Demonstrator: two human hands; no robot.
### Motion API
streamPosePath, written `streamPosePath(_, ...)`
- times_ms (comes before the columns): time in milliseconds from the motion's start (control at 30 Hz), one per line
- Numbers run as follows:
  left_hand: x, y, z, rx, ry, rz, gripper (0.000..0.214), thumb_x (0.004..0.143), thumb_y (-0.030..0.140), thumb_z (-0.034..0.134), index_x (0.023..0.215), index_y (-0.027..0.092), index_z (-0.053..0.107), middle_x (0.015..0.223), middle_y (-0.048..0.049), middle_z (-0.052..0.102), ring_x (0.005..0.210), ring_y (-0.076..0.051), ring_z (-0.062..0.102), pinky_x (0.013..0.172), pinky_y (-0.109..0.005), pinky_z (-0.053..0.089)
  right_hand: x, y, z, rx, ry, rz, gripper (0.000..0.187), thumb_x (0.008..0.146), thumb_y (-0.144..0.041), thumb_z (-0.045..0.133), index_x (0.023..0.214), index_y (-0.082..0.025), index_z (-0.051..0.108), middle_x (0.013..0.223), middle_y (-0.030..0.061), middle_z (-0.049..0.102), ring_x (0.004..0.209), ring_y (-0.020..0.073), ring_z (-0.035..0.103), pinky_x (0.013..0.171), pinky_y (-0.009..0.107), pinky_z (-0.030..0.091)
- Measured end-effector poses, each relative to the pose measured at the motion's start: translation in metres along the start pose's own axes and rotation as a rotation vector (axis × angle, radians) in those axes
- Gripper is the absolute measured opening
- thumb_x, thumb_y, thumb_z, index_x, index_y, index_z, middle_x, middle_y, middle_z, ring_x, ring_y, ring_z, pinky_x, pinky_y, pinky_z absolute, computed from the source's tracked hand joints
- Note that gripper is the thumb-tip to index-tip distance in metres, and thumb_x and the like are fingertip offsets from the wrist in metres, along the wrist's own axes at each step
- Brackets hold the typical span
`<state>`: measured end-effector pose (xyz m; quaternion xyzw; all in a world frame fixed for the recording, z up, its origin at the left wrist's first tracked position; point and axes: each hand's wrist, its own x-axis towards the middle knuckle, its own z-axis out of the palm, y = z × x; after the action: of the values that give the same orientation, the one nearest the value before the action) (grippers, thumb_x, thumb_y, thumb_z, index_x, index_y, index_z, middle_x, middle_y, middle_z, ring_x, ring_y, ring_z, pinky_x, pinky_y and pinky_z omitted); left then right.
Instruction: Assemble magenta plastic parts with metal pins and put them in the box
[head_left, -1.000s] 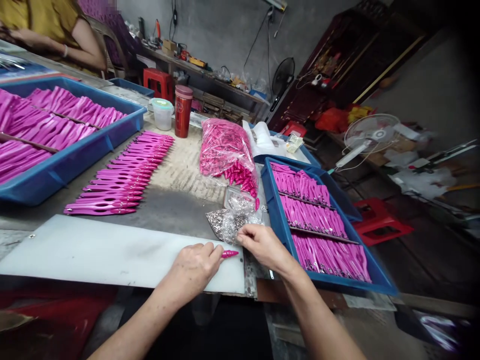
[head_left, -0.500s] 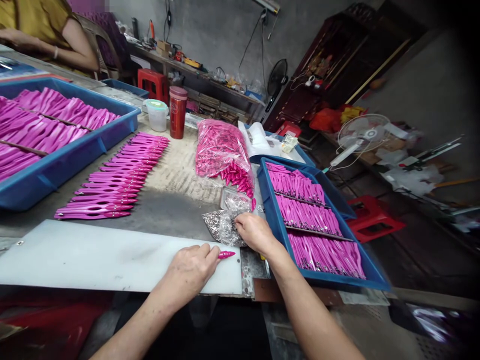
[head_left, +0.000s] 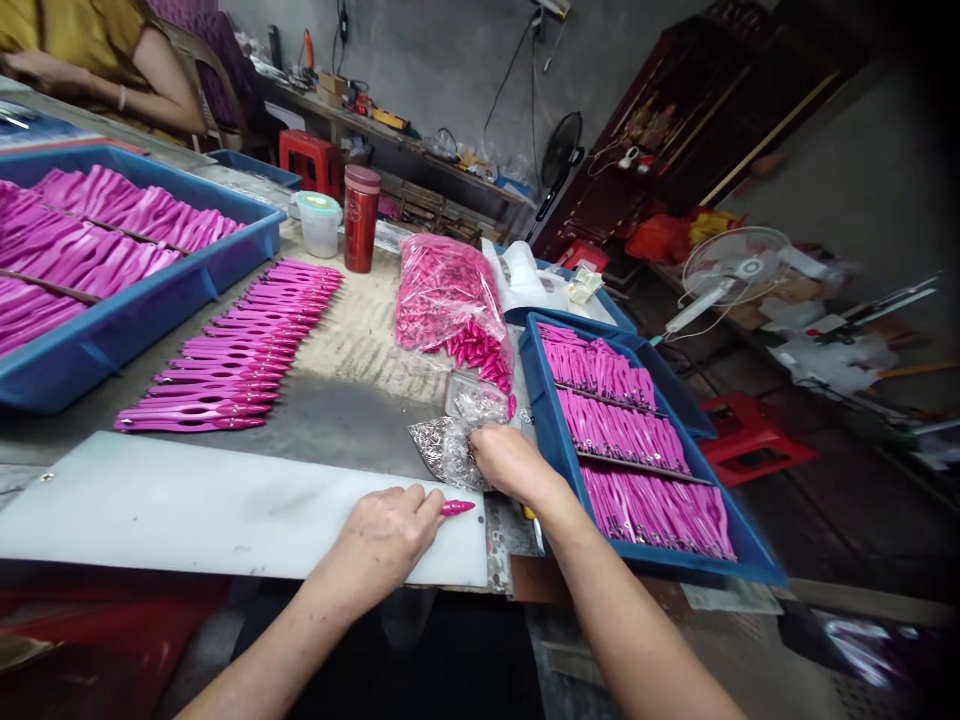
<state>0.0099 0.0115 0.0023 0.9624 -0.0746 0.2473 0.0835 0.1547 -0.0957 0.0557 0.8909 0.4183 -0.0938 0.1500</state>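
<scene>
My left hand (head_left: 386, 535) rests on a white board (head_left: 187, 505) and pinches a small pink cone-shaped piece (head_left: 459, 507), its tip pointing right. My right hand (head_left: 510, 462) reaches into a clear bag of small silver metal parts (head_left: 446, 447), fingers curled down among them; what they hold is hidden. Behind it lies a bigger clear bag of pink cone pieces (head_left: 450, 300), some spilling from its mouth.
A blue tray of pink strips (head_left: 559, 440) stands at my right, a larger one (head_left: 127, 320) at far left. Several pink strips (head_left: 240, 350) lie in a row on the table. A red flask (head_left: 361, 219) and lidded cup (head_left: 319, 224) stand behind. Another person's arm (head_left: 161, 85) works far left.
My right hand moved from the board's edge up and left into the bag of silver parts. The left hand stayed put with the pink cone piece.
</scene>
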Motion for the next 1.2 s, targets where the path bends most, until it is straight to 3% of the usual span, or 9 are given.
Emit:
streamPosePath(500,0.001,0.000,0.001,0.017,-0.001,-0.022,0.015,0.085,0.025,0.043,0.073,0.020,0.051,0.056,0.0023,0.048,0.049,-0.013,0.048,0.047,-0.026,0.027,-0.006,0.000,0.001,0.004,0.053,0.006,0.022,0.082,-0.013,0.036,0.085,-0.013,0.058,0.084,0.0106,0.062,0.075,0.0226,0.060,0.060,0.028,0.038)
streamPosePath(733,0.000,0.001,-0.001,-0.001,-0.009,-0.029,0.017,0.086,0.025,0.040,0.073,0.019,0.050,0.057,0.0018,0.048,0.048,-0.013,0.047,0.046,-0.025,0.027,-0.016,0.005,-0.006,0.105,0.105,0.012,0.021,0.086,-0.020,0.033,0.080,-0.016,0.053,0.080,0.0050,0.059,0.074,0.0160,0.055,0.061,0.024,0.033)
streamPosePath(867,0.001,0.002,-0.004,-0.002,-0.044,-0.030,0.018,0.086,0.023,0.040,0.071,0.019,0.049,0.057,0.0018,0.048,0.050,-0.013,0.048,0.047,-0.024,0.029,-0.031,0.003,-0.011,0.329,0.131,-0.073,0.021,0.086,-0.021,0.035,0.071,-0.017,0.049,0.069,0.0002,0.054,0.066,0.0115,0.049,0.059,0.021,0.031)
streamPosePath(1000,0.002,0.001,-0.005,-0.013,-0.073,-0.021,0.016,0.085,0.022,0.040,0.072,0.018,0.049,0.058,0.0016,0.049,0.052,-0.013,0.050,0.049,-0.024,0.032,-0.048,-0.009,-0.011,0.550,0.074,-0.183,0.021,0.084,-0.020,0.038,0.065,-0.017,0.046,0.064,-0.0018,0.050,0.061,0.0098,0.044,0.056,0.020,0.030)
streamPosePath(1200,0.000,0.002,-0.004,-0.019,-0.074,-0.019,0.016,0.086,0.023,0.039,0.073,0.018,0.048,0.059,0.0011,0.049,0.053,-0.013,0.050,0.049,-0.025,0.034,-0.057,-0.023,-0.001,0.479,0.049,-0.198,0.023,0.085,-0.021,0.039,0.065,-0.016,0.049,0.065,-0.0002,0.052,0.060,0.0100,0.044,0.056,0.021,0.029)
